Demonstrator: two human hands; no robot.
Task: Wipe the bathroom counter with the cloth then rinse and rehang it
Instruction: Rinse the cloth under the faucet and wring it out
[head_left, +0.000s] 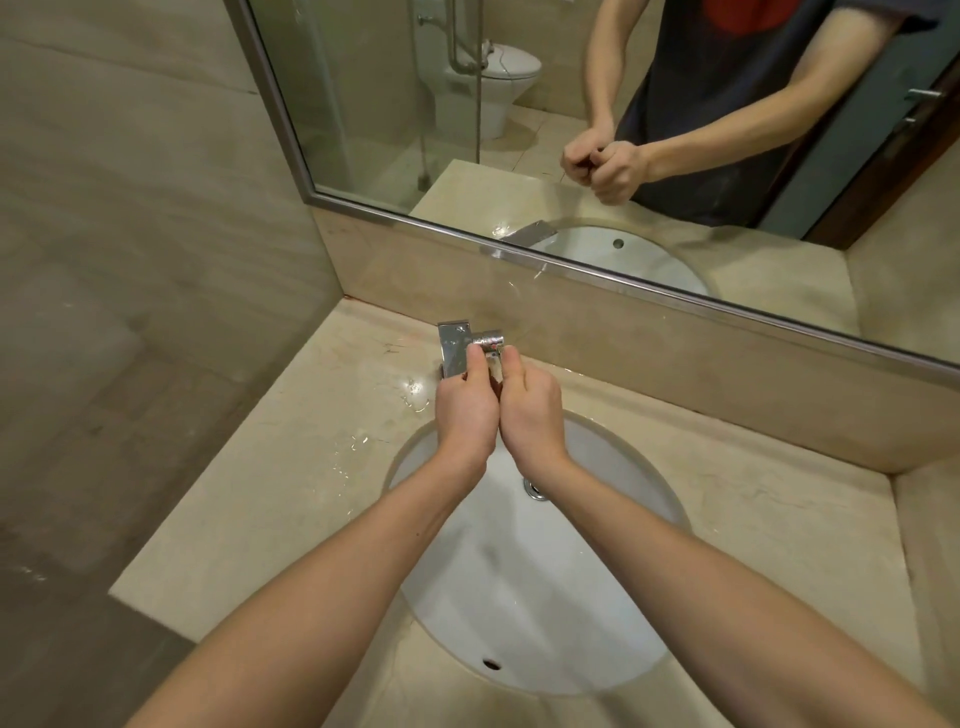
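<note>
Over sink (613, 525) back rim by faucet (454, 347) | left hand (465, 411), right hand (531, 413): fists, touching | wall (130, 260) bounds counter (291, 467) left

Single head-worn wide-angle view, looking forward and steeply down over the sink (519, 597)

The camera sits close above the near edge of the worktop (249, 499) and faces the back wall, so the sink fills the lower middle and the faucet (457, 348) lies near the centre; the view is rolled, so the lower frame of the mirror (363, 130) slopes down to the right, and the glass gives a second, opposite look at the same sink and worktop from the wall side
</note>
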